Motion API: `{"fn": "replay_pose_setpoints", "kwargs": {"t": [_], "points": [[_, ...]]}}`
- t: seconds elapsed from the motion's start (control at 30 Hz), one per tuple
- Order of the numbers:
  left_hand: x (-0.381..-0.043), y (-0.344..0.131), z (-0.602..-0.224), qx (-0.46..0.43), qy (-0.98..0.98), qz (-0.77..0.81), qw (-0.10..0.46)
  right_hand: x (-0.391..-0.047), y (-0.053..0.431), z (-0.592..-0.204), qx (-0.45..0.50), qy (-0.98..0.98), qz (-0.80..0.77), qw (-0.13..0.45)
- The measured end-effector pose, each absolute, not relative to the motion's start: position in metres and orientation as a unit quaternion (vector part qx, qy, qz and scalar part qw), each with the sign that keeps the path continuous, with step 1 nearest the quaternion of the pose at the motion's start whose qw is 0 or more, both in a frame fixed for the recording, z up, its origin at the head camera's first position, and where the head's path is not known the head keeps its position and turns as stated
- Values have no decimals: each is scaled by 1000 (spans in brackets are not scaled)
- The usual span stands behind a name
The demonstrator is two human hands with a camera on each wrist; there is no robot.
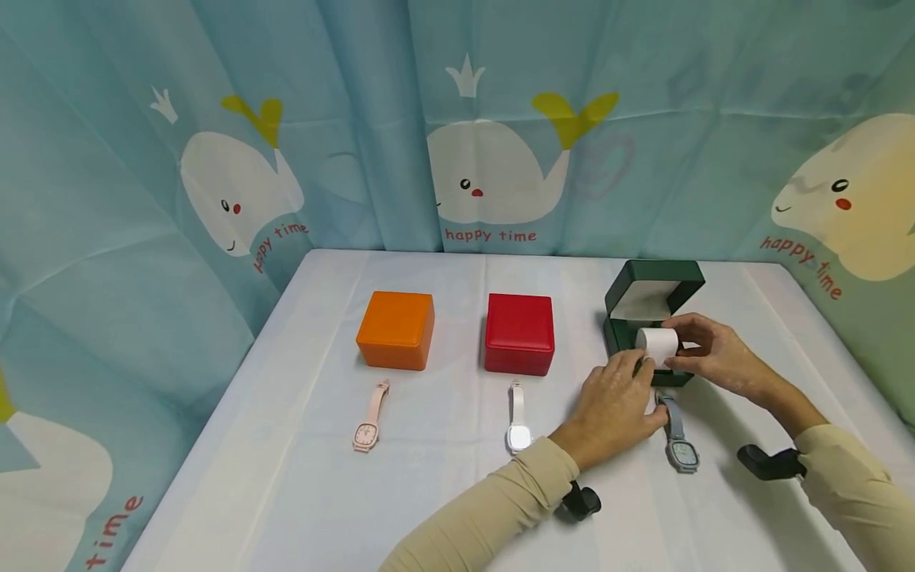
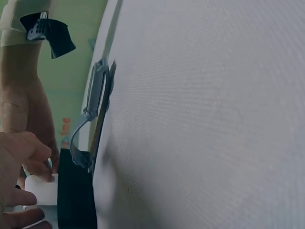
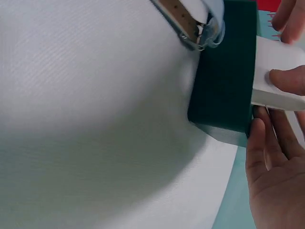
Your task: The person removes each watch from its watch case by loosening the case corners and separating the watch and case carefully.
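Note:
In the head view, a dark green watch box stands with its lid raised at the right of the table. A white watch cushion sits at its opening. My right hand pinches the cushion from the right side; its thumb shows on the cushion in the right wrist view. My left hand reaches over from the left, its loosely extended fingers at the box's front left and beside the cushion. A grey-blue watch lies in front of the box, also seen in the left wrist view.
An orange box and a red box stand closed to the left. A pink watch lies before the orange one, a white watch before the red one. A whale-print curtain hangs behind the white table.

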State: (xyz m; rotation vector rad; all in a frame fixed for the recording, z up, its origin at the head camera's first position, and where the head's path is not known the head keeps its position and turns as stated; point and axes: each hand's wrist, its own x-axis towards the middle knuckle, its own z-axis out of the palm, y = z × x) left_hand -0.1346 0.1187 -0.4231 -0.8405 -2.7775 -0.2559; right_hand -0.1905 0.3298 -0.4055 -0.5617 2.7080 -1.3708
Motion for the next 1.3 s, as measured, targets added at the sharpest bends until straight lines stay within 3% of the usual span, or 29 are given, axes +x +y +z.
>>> {"fn": "replay_pose_setpoints", "kwargs": {"t": [0.33,1.0,1.3], "points": [[-135,118,-424,-292,-951,-68,74,-192,328,-403,-140,901,-409,41],[-138,116,-423,-298,-951,-58,63,-201,314,-398,-132,929,-335,82],[-138,116,-423,-297,-952,-51,59,-204,308,-401,-129,931,-333,73]]}}
